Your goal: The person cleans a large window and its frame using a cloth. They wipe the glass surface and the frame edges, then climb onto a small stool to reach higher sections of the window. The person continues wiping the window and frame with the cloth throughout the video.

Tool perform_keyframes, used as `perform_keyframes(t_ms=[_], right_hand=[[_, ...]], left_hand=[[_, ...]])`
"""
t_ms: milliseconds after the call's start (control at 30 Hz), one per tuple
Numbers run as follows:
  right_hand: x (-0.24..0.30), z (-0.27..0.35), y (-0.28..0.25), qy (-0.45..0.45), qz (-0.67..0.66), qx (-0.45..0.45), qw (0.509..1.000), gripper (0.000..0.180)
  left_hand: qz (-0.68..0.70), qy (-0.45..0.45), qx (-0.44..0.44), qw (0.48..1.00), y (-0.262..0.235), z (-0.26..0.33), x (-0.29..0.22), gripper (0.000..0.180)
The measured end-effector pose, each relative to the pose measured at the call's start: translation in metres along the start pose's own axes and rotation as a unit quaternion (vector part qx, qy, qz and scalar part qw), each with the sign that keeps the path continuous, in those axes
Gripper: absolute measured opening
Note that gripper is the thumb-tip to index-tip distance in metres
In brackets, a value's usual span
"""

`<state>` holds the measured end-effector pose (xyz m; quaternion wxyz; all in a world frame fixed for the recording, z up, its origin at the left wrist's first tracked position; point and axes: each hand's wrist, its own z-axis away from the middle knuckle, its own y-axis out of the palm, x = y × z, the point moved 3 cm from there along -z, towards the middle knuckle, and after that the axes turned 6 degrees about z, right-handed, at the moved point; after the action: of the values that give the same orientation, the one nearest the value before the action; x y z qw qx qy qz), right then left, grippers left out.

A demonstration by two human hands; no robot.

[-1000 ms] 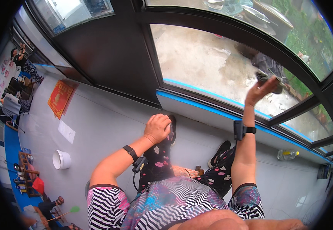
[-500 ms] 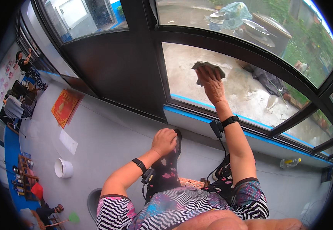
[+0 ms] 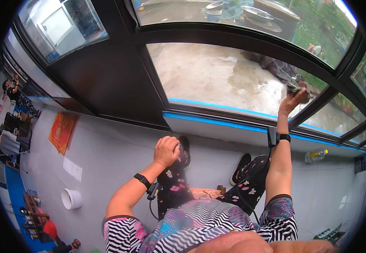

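Observation:
My right hand (image 3: 292, 102) is closed on a grey-green cloth (image 3: 304, 96). The cloth lies against the lower glass pane (image 3: 204, 74), close to the dark upright bar at the pane's right end. That arm is stretched out to the right, with a black band and a small device at the wrist. My left hand (image 3: 166, 151) rests on my left knee, palm down, its fingers draped loosely over the patterned trousers (image 3: 174, 187). It holds nothing that I can see.
A blue-edged sill (image 3: 216, 123) runs under the dark window frame. On the floor are a clear bottle with a yellow cap (image 3: 316, 156), a white bucket (image 3: 71, 199) and a red mat (image 3: 63, 133). Far left, a person (image 3: 16, 92) stands with raised arms.
My right hand has slid the cloth across the pane from its left-middle part to its right end. My left hand stays on the knee. The view has shifted to the right.

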<state>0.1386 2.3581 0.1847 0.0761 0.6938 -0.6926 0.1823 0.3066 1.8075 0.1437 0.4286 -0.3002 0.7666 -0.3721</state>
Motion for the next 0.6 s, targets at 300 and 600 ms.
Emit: perform_keyframes(t_ms=[300, 600], right_hand=[[0.002, 0.015, 0.023, 0.057, -0.042, -0.044, 0.997, 0.066], [0.254, 0.05, 0.026, -0.27, -0.023, 0.222, 0.937, 0.058]], left_hand=[[-0.003, 0.007, -0.002, 1.0, 0.004, -0.004, -0.003, 0.015], [0.002, 0.018, -0.006, 1.0, 0.004, -0.004, -0.005, 0.015]])
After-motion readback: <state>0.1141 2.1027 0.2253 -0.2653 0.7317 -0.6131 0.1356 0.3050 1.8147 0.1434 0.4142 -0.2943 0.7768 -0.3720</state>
